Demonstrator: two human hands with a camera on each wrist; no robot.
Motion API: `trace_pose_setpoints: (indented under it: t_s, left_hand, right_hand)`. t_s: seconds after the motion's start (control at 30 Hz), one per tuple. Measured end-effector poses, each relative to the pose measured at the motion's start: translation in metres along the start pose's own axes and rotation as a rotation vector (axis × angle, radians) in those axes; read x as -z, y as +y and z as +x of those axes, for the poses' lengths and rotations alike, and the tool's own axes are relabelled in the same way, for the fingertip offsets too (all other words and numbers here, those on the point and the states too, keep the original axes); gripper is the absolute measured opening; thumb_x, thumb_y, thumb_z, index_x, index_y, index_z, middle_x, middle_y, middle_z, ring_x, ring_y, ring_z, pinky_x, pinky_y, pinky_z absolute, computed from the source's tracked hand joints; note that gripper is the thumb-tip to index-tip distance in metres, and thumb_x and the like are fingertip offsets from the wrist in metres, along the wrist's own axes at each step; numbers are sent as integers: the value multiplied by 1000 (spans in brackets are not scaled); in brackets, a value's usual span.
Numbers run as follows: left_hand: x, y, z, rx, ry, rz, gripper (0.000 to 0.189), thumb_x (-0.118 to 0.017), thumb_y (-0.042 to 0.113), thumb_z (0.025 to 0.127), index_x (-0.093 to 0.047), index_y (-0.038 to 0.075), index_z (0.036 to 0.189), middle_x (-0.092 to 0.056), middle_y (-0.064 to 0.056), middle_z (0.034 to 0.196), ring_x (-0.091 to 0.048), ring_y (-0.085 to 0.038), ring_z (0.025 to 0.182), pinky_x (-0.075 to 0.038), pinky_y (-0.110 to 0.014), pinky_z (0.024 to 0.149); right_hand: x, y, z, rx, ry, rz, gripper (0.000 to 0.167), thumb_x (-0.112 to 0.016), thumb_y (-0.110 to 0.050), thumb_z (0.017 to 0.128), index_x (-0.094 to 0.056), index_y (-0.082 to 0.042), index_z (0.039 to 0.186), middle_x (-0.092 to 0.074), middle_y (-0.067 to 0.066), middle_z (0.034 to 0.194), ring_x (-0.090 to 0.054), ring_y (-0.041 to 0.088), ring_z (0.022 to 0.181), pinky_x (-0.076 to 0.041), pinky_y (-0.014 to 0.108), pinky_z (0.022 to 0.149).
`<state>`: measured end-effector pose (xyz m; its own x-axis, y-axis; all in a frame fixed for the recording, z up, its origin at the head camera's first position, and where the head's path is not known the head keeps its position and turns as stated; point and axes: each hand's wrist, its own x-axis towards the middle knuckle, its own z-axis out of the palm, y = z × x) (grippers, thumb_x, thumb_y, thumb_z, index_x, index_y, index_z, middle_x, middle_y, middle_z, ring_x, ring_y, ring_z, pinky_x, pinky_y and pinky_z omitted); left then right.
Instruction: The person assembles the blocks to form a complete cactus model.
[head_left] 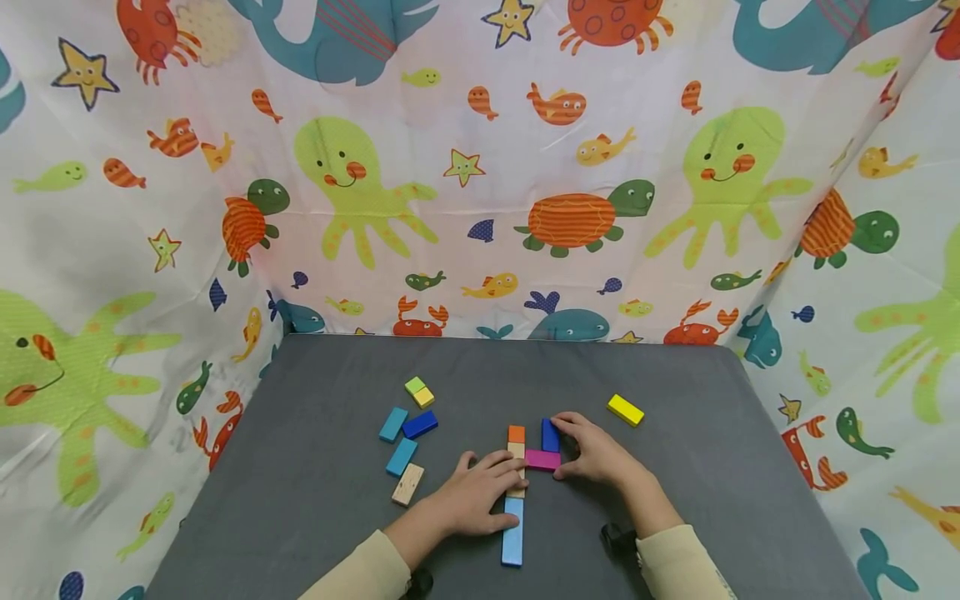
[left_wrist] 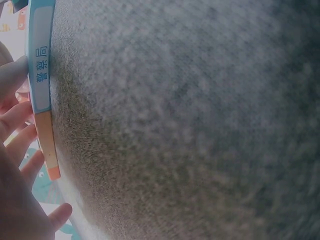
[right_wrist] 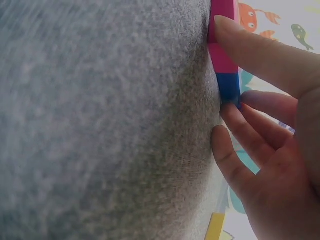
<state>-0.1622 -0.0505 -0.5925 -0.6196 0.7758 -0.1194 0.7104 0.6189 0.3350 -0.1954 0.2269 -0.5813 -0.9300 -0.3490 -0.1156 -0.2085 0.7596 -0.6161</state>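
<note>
In the head view a column of wooden blocks lies on the grey table: an orange block (head_left: 516, 433), natural wood pieces and a light blue block (head_left: 512, 542) at the near end. My left hand (head_left: 480, 496) rests over the column, fingers spread, its thumb at the light blue block. A magenta block (head_left: 542, 460) juts right from the column, with a dark blue block (head_left: 551, 435) against its far side. My right hand (head_left: 603, 454) spans these two, thumb at the magenta one and fingertips at the dark blue end, as the right wrist view shows.
On the left lie a green-and-yellow pair (head_left: 420, 392), two medium blue blocks (head_left: 402, 457), another dark blue block (head_left: 420, 424) and a natural wood block (head_left: 408, 485). A yellow block (head_left: 626, 410) lies at the right. A patterned curtain (head_left: 465, 233) surrounds the table (head_left: 337, 367).
</note>
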Motion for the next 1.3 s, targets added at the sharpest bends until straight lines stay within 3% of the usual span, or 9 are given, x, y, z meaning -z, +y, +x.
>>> trace_pose_setpoints:
  t_s: [0.23,0.4,0.67,0.77,0.87,1.07,1.3]
  left_hand:
    - [-1,-1,0,0,-7,-3,56,-58,60,95,-49,38,146,-29,16,164,-21,-14,152,-24,-69,110]
    - [0,-2,1,6,-11,-1,56,-58,59,96,-49,38,147,-28,16,164,-20,-15,153,-23,-69,111]
    - [-1,0,0,17,-32,-2,58,-59,58,96,-48,37,148,-28,16,164,-21,-16,153,-22,-69,112]
    - [-1,0,0,15,-23,8,57,-59,58,95,-48,38,148,-28,16,164,-21,-15,153,-23,-69,111]
    - [-1,-1,1,11,-18,9,57,-59,58,95,-48,38,148,-27,17,164,-21,-15,153,-24,-69,111]
    - [1,0,0,12,-29,0,57,-59,58,96,-48,37,147,-28,16,164,-21,-15,152,-24,-69,111]
    - [1,0,1,20,-36,-9,57,-57,59,96,-48,38,148,-26,17,165,-19,-15,153,-22,-69,112]
  right_hand:
    - [1,0,0,16,-17,28,85,-91,-27,74,-51,-19,149,-44,7,152,-49,30,131,-45,55,106]
    - [6,3,1,53,-19,92,82,-89,-28,77,-51,-18,149,-36,12,158,-49,36,134,-49,55,102]
    - [26,23,-2,73,146,-1,58,-73,-3,89,-55,-11,143,-57,14,142,-60,36,121,-50,55,99]
    - [39,34,0,70,234,-55,53,-65,7,87,-60,-8,137,-61,16,137,-60,39,122,-48,59,101]
    - [52,46,3,24,274,-102,59,-59,16,80,-62,-7,135,-59,18,139,-53,43,128,-42,62,105]
    - [70,69,6,-84,144,-152,82,-56,25,71,-54,-10,144,-47,22,150,-40,49,137,-32,66,110]
    - [77,84,3,-123,65,-106,75,-57,23,76,-55,-10,144,-52,23,146,-49,46,127,-35,66,108]
